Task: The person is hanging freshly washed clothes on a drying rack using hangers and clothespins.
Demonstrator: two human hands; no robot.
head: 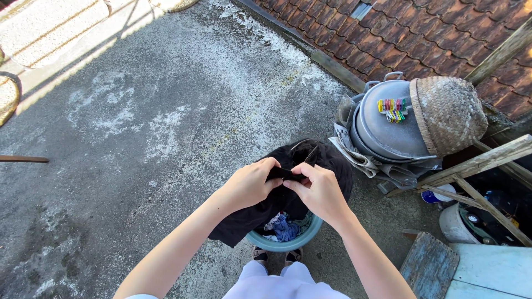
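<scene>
My left hand [252, 182] and my right hand [318, 191] both grip the top edge of a black garment [327, 160], fingertips close together. The cloth hangs down over a light blue basin [288, 243] on the concrete floor. Inside the basin lie more clothes, one blue piece [284, 228] showing. My feet in sandals [277, 256] stand just behind the basin.
To the right sit stacked metal pots and lids [388, 130] with coloured clothes pegs [392, 108] clipped on, and a woven basket [449, 113]. Wooden beams [482, 160], a white bucket [454, 224] and a blue board [429, 266] crowd the right. A tiled roof [421, 33] lies beyond the ledge.
</scene>
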